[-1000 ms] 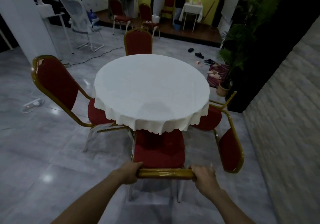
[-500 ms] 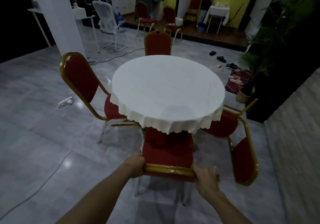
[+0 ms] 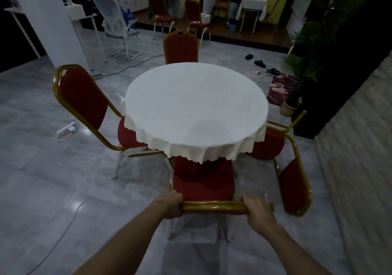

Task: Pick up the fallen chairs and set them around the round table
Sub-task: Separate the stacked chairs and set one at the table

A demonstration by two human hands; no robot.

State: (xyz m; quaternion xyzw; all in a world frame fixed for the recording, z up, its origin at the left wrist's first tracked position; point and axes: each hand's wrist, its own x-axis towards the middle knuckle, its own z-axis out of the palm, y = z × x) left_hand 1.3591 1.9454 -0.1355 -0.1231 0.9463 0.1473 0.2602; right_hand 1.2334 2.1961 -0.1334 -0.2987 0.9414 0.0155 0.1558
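A round table (image 3: 195,107) with a white cloth stands in the middle of the grey floor. Directly before me a red chair with a gold frame (image 3: 203,181) stands upright, its seat tucked under the table's near edge. My left hand (image 3: 169,204) grips the left end of its top rail. My right hand (image 3: 257,210) rests on the right end with fingers loosening. Three more red chairs stand upright around the table: one at the left (image 3: 84,105), one at the far side (image 3: 180,46), one at the right (image 3: 293,185).
A white pillar (image 3: 48,20) and a white office chair (image 3: 118,26) stand at the back left. A power strip (image 3: 65,130) and cables lie on the floor left. Potted plants (image 3: 305,66) and sandals sit right. A brick wall (image 3: 356,168) runs along the right. A person stands far back.
The view has shifted so the table sits further right in frame. The near chair stays under the table edge. My right hand's fingers have loosened on the rail.
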